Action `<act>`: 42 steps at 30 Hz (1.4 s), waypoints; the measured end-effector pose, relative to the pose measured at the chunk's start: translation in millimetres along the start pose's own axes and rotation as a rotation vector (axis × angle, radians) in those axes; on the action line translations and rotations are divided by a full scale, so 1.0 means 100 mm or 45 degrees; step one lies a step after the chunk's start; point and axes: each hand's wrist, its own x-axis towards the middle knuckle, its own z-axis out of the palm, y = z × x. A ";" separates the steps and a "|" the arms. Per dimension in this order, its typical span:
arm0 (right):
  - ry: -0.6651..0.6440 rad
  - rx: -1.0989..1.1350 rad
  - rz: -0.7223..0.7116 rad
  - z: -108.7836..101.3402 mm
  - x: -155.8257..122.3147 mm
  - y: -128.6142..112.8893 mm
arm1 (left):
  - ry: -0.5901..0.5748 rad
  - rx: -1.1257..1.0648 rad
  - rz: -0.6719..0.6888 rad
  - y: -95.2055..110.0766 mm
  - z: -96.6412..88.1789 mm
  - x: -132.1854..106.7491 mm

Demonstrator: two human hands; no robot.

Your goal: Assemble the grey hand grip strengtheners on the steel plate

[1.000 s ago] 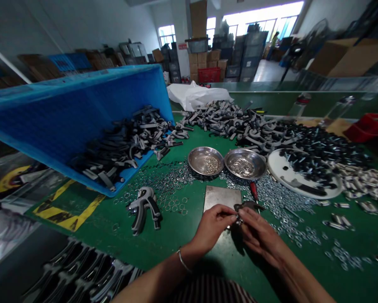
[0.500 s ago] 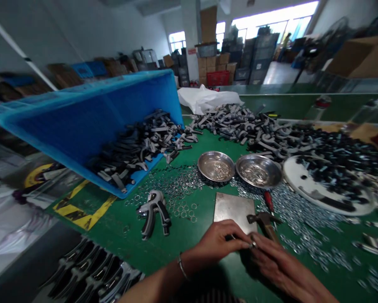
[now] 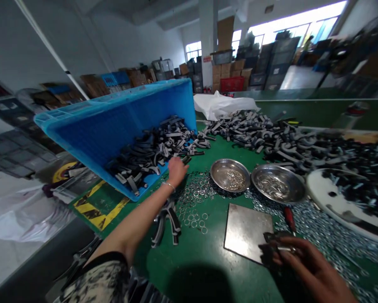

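Observation:
My left hand [image 3: 177, 167] is stretched out to the mouth of the tilted blue crate [image 3: 113, 122], its fingers closing over a grey-black handle piece [image 3: 187, 159] at the edge of the pile spilling out. My right hand [image 3: 302, 263] stays near me at the lower right, fingers pinched on a small metal part [image 3: 283, 249], beside the flat steel plate [image 3: 248, 231]. An assembled hand gripper [image 3: 166, 221] lies on the green table under my left forearm.
Two steel bowls [image 3: 230, 174] [image 3: 278, 183] hold small rings and pins. Loose washers [image 3: 193, 198] are strewn about them. A red-handled hammer [image 3: 289, 219] lies by the plate. Grey handle parts [image 3: 264, 134] are heaped behind; a white disc [image 3: 340, 202] carries black pieces.
My left hand left the right hand and reached forward-left to the crate's pile. The view swung left and up. My right hand keeps the small part near the plate.

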 end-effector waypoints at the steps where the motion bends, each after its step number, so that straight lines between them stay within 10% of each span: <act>1: -0.031 0.049 0.036 0.03 0.00 -0.02 | -0.020 0.028 -0.054 -0.14 0.00 0.19; 10: 0.131 0.357 0.098 0.14 0.07 0.13 | -0.169 0.080 -0.003 -0.73 0.29 0.65; 22: -0.114 0.156 0.091 0.18 0.01 0.34 | -0.361 0.098 0.349 -0.44 0.73 1.01; 28: 0.066 0.349 0.084 0.29 0.07 0.23 | -0.200 0.109 0.171 -0.26 0.78 0.98; 32: 0.277 0.428 0.049 0.27 0.05 0.21 | -0.014 0.090 0.075 -0.23 0.50 0.90; 38: 0.323 0.473 0.032 0.24 -0.06 0.25 | 0.234 -0.906 0.224 -0.04 -0.19 0.09; 42: 0.244 0.503 0.025 0.33 -0.11 0.24 | -0.517 -1.624 0.265 0.38 -0.08 -1.25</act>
